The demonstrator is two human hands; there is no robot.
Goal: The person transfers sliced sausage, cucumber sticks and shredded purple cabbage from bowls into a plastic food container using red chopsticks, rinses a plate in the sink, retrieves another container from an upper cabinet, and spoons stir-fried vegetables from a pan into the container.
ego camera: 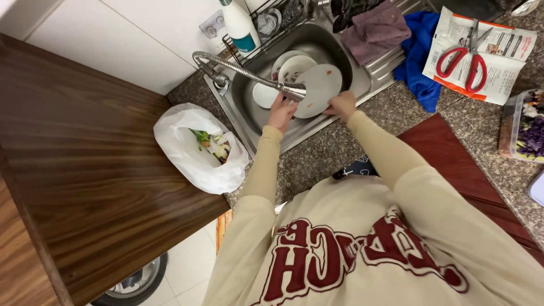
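My left hand grips the metal spray head of a flexible hose faucet over the steel sink. The sink's front edge is where my right hand holds a white plate by its rim. The plate is tilted and has reddish smears on it. The spray head points at the plate's face. More white dishes lie in the basin behind it.
A white plastic bag with vegetable scraps sits left of the sink by a wooden surface. A purple cloth, a blue cloth, red scissors on a packet and a cabbage tub lie right.
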